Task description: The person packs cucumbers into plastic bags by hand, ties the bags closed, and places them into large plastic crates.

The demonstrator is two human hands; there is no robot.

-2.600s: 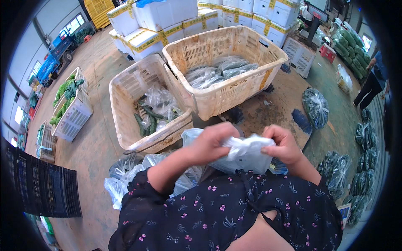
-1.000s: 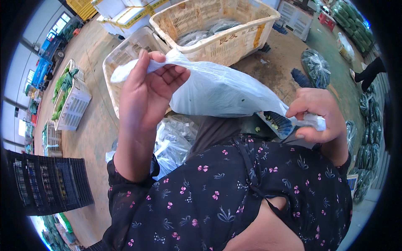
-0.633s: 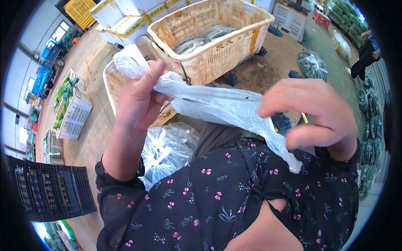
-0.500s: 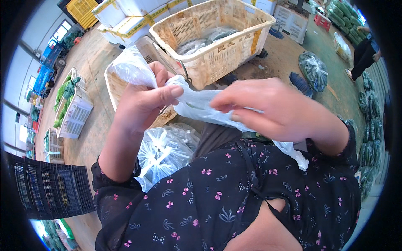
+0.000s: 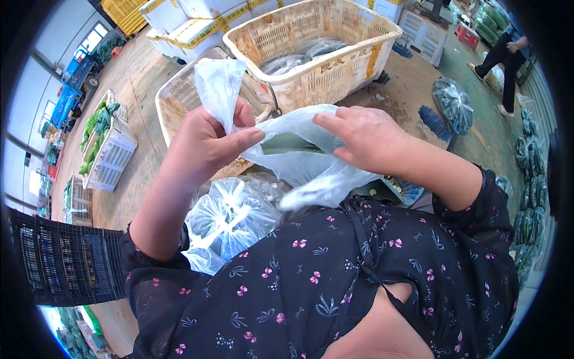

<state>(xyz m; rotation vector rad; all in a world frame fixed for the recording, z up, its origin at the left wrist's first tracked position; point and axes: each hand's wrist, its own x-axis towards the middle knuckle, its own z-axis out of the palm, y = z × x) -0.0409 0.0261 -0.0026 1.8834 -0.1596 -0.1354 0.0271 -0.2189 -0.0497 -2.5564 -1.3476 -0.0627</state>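
A thin clear-white plastic bag is stretched between my two hands in front of my chest. My left hand pinches it, thumb against fingers, and a twisted end of the bag stands up above that fist. The other side of the bag is pinched by my right hand, so a gap spreads between them. Something long and dark green shows in that gap; whether it lies inside the bag or beyond it I cannot tell. Below my left hand sits a knotted clear bag, its contents hard to make out.
A stained cream crate holding bagged produce stands ahead, beside a second crate. White foam boxes are stacked behind. Left are a crate of green vegetables and a black mesh crate. A filled bag and a person are at right.
The bag has spread from a bunched strip into an open gap between my hands. My right hand has risen slightly, and its blur is gone. The person at right has moved leftward.
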